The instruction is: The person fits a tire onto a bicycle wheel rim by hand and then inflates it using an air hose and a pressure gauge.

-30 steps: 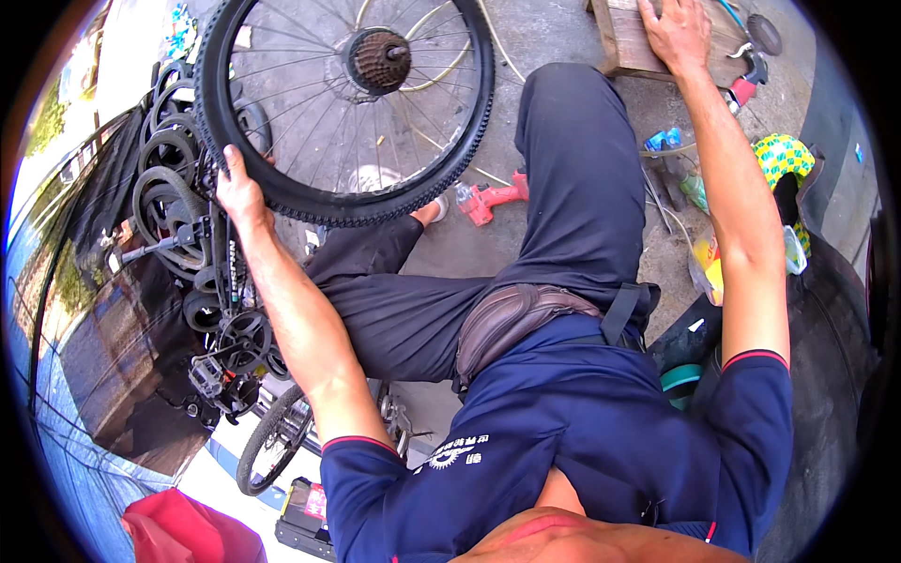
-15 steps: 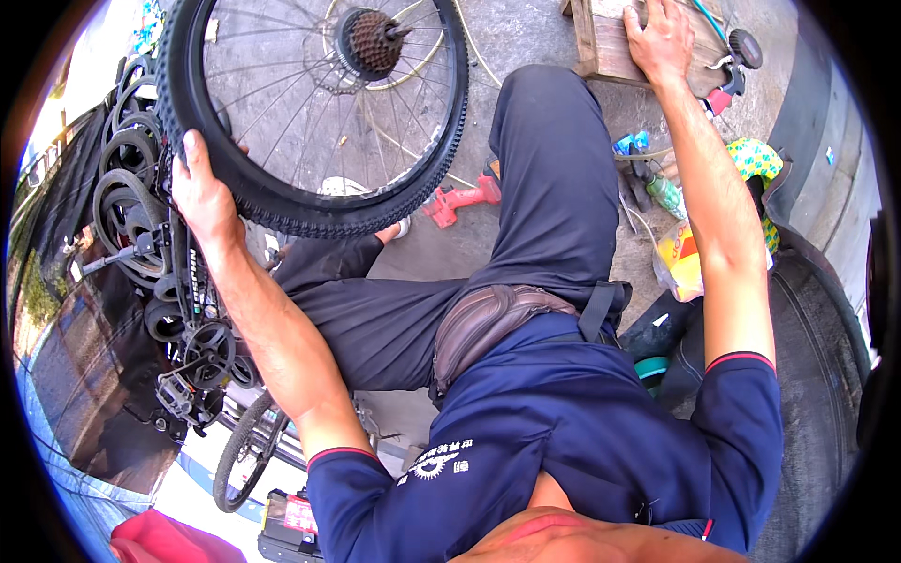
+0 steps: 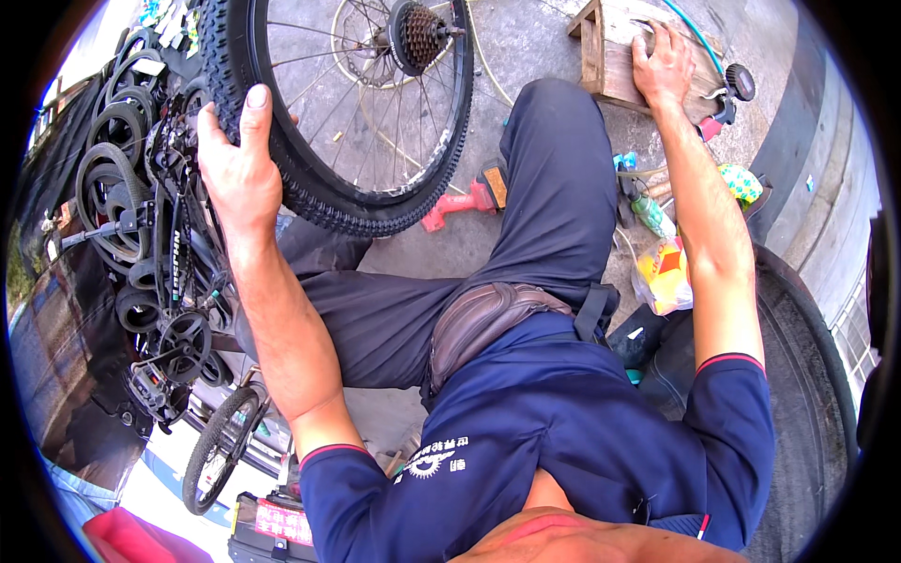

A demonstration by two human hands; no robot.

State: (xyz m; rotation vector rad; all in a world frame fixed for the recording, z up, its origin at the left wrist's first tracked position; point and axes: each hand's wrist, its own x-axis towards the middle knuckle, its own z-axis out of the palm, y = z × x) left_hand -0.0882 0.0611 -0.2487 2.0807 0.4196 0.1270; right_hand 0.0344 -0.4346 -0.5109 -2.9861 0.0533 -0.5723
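Observation:
My left hand is closed round the rim side of a bicycle wheel, thumb on the near face and the other fingers mostly hidden behind. The wheel has a black knobby tire, thin spokes and a brake disc, and stands tilted before my left knee. Its sprocket cassette faces up and right. My right hand lies on a low wooden box, fingers stretched out and holding nothing. Near that hand is a tire inflator gauge with a red grip and a blue hose.
A red cordless power tool lies on the floor below the wheel. Beside my right forearm are a green bottle and a yellow-and-red plastic bag. Tires and bicycle parts crowd the left. A black tub-like rubber thing curves at the right.
The wheel and my left hand have shifted right in view, with the hand now more upright on the tire. My right hand stays on the wooden box.

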